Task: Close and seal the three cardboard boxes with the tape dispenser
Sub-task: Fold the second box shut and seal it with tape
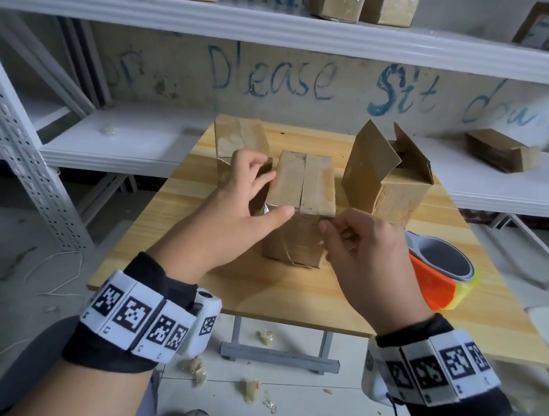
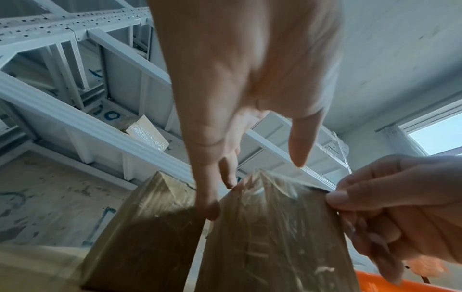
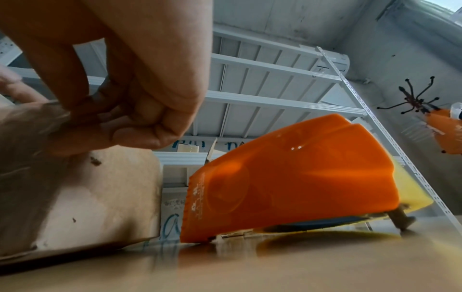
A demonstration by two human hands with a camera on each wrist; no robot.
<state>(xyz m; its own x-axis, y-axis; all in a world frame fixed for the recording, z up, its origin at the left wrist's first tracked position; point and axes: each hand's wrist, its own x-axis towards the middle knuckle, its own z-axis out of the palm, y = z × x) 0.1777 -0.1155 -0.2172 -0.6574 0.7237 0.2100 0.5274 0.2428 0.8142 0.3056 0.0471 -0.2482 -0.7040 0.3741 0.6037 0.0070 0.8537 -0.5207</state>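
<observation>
On the wooden bench (image 1: 290, 298), the middle box (image 1: 302, 190) is the landmark: its top flaps are folded shut with the seam bare along the top. At its near top edge the right hand (image 1: 377, 253) pinches what looks like a strip of clear tape (image 2: 280, 189), while the left hand (image 1: 250, 198) rests spread against the box's left side, thumb on the near edge. Left of it stands a closed box (image 1: 240, 139); to its right, a box with flaps standing open (image 1: 386, 172). Nearer and right of that lies the orange tape dispenser (image 1: 440, 274), unheld. Risks, as I judge them: the tape may fold onto itself or stick crooked if pulled unevenly, and the flaps may spring apart if the left hand eases off.
</observation>
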